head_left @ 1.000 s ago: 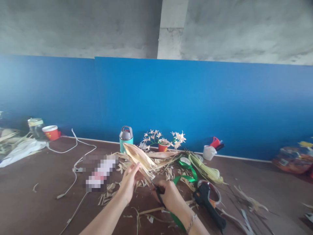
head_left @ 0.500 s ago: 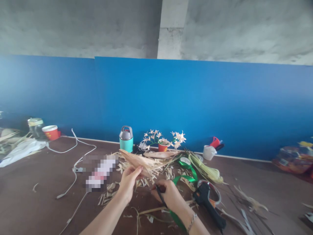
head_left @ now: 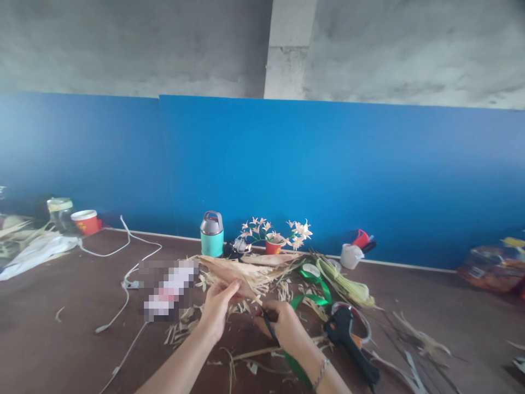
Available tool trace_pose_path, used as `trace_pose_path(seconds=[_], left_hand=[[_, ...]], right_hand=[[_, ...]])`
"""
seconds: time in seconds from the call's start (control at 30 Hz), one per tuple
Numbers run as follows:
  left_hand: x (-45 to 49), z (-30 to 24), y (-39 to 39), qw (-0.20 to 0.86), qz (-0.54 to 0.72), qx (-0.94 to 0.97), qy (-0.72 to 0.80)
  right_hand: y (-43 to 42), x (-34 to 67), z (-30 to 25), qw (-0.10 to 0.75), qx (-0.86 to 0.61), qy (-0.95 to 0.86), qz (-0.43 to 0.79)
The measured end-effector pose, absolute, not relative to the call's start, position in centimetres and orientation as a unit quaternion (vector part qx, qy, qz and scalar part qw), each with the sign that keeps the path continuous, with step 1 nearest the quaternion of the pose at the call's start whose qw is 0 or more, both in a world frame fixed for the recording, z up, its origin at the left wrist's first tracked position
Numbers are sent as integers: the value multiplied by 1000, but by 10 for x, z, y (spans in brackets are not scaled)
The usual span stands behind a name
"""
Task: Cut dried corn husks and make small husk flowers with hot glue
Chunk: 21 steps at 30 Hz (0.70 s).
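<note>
My left hand (head_left: 217, 306) is closed on a dried corn husk (head_left: 225, 269), thumb on top, its broad end pointing away to the left. Close by on the right, my right hand (head_left: 283, 325) is wrapped round black-handled scissors (head_left: 268, 326). Their blades are mostly hidden, near the husk's lower right end; I cannot tell whether they touch it. Beneath and around both hands lie many cut husk scraps (head_left: 180, 331). Behind the held husk, another husk (head_left: 270, 259) rests on the table.
A black glue gun (head_left: 348, 345) and green ribbon (head_left: 318, 298) lie to the right, near a bundle of pale green strands (head_left: 344, 284). Behind stand a teal flask (head_left: 211, 241), a red cup (head_left: 273, 247) with husk flowers and a white cup (head_left: 350, 255). White cables (head_left: 127, 301) run at left.
The far left tip of the husk has dipped slightly as my left hand tilts it. My right hand has barely moved, staying beside the husk with the scissors.
</note>
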<state>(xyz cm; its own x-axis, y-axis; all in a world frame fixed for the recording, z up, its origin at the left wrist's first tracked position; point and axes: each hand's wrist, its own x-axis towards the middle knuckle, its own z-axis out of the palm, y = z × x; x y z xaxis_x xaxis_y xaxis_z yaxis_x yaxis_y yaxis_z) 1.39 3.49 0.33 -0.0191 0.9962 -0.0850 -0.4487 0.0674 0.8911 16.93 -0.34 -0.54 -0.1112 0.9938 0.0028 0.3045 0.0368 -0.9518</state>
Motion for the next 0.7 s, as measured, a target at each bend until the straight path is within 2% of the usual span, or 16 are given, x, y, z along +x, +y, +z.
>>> trace_pose_path(seconds=[0.37, 0.47, 0.57, 0.7], left_hand=[[16, 2, 32, 640, 582, 346, 363], [15, 2, 32, 652, 574, 355, 346], [11, 4, 36, 616, 610, 337, 367], [1, 12, 42, 517, 641, 362, 436]], right_hand=[[-2, 170, -7, 392, -535, -618, 423], [-2, 171, -8, 370, -546, -611, 439], [-4, 177, -5, 311, -563, -599, 478], [-8, 188, 4, 251, -545, -613, 514]])
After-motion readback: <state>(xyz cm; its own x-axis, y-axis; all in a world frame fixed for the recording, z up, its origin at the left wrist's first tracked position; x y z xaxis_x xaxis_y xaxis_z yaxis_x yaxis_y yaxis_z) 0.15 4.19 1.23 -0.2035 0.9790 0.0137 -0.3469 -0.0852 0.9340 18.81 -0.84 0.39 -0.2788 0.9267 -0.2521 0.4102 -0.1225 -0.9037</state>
